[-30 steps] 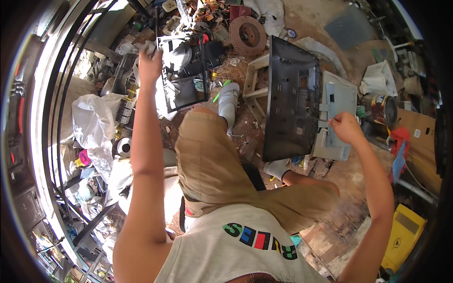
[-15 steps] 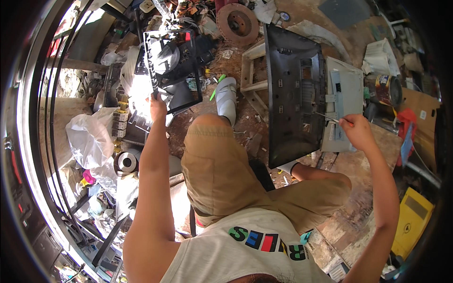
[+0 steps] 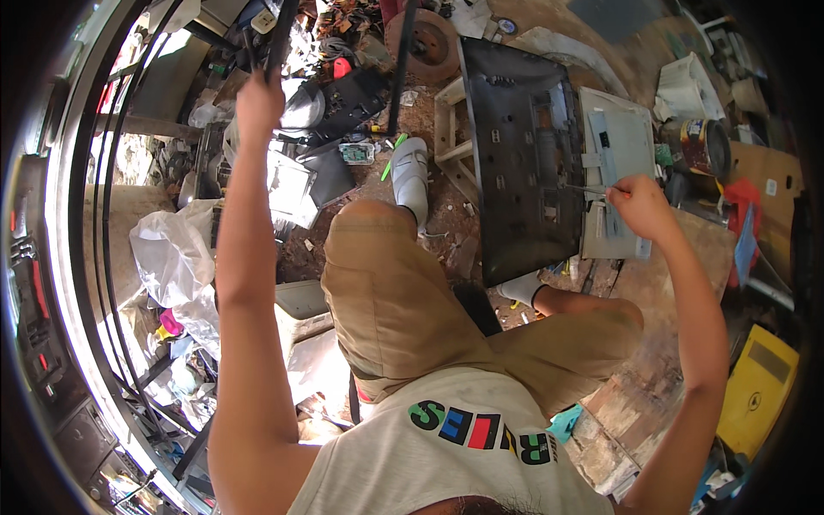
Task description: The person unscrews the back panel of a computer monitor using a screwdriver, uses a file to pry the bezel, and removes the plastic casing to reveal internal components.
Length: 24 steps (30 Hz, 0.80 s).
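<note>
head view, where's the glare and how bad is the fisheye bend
Head view: sunlight blows out the crumpled plastic sheet and the pale panel below the left hand; the dark bars at the left rim bow strongly; the black screen shell near the centre stays sharp.

A dirt floor [image 3: 429, 232] strewn with scrap carries everything here. At upper centre, a rusty round disc [image 3: 422, 34] lies flat beside a small wooden stool [image 3: 451, 142]. A black flat-panel back cover [image 3: 524, 154] rests across the centre right, with a pale grey panel [image 3: 618, 146] just beside it. A white bucket [image 3: 687, 86] and a rusted tin [image 3: 705, 146] sit at upper right. A crumpled white plastic bag [image 3: 167, 249] lies at left, and what may be a yellow case [image 3: 760, 386] at lower right.
</note>
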Motion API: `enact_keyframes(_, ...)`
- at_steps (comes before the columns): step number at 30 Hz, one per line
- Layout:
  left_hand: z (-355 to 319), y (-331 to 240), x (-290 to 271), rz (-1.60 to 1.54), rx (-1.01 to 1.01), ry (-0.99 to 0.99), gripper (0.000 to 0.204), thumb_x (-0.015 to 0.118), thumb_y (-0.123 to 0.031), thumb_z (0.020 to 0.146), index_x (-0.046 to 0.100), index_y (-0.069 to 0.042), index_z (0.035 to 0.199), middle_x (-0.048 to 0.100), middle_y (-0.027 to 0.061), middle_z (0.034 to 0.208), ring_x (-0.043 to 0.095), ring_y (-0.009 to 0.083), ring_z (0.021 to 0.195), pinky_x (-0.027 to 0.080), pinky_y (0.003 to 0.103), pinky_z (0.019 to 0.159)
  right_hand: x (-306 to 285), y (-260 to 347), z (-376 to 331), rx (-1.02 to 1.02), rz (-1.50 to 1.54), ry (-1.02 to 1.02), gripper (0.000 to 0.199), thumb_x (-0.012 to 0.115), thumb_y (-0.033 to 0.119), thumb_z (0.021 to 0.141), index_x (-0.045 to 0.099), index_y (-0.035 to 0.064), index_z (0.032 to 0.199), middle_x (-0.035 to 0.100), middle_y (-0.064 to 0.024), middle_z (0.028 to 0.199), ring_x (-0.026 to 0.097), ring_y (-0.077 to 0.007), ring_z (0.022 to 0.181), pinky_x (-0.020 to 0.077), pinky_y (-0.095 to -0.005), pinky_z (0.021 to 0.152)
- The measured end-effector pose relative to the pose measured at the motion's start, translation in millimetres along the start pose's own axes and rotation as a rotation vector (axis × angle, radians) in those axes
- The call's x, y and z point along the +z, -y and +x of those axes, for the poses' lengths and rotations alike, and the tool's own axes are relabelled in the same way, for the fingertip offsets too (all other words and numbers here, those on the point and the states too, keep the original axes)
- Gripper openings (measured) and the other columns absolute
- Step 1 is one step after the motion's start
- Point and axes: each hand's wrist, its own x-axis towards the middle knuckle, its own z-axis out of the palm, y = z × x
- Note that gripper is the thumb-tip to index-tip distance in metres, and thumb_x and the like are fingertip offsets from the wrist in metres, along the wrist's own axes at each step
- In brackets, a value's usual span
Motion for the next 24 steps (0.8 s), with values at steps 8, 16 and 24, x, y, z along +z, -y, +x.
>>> enact_keyframes(8, 86, -108, -32, -0.003, 0.278, -0.295, 0.06, 0.06, -0.049, 0.088, 0.054, -0.002, 0.124, 0.064, 0.0217, 0.111, 0.061, 0.0367, 0.104, 0.048, 0.044, 0.09, 1, 4, -3, -0.034, 0.015, -0.019, 0.032, 0.062, 0.027, 0.085, 0.069, -0.0032, 0.081, 0.063, -0.0246, 0.07, 0.064, -0.0412, 0.072, 0.0492, -0.046, 0.069)
enact_keyframes(16, -127, -246, -4, -0.106, 0.328, 0.472, 0.109, 0.072, -0.064, 0.073, 0.03, 0.009, 0.141, 0.05, 0.0314, 0.133, 0.051, 0.0417, 0.125, 0.04, 0.042, 0.105, -2, -9, 16, -0.085, -0.109, 0.153, 0.037, 0.057, 0.031, 0.087, 0.07, -0.0038, 0.081, 0.067, -0.0237, 0.077, 0.066, -0.0403, 0.075, 0.0514, -0.048, 0.072)
enact_keyframes(24, -188, -228, 48, -0.531, 0.126, 0.674, 0.096, 0.068, -0.04, 0.084, 0.012, 0.008, 0.145, 0.053, 0.033, 0.129, 0.053, 0.0441, 0.121, 0.042, 0.043, 0.102, -1, 8, 5, -0.906, -0.626, -0.265, 0.022, 0.056, 0.02, 0.09, 0.065, 0.0001, 0.092, 0.064, -0.0131, 0.092, 0.064, -0.0309, 0.089, 0.05, -0.041, 0.078)
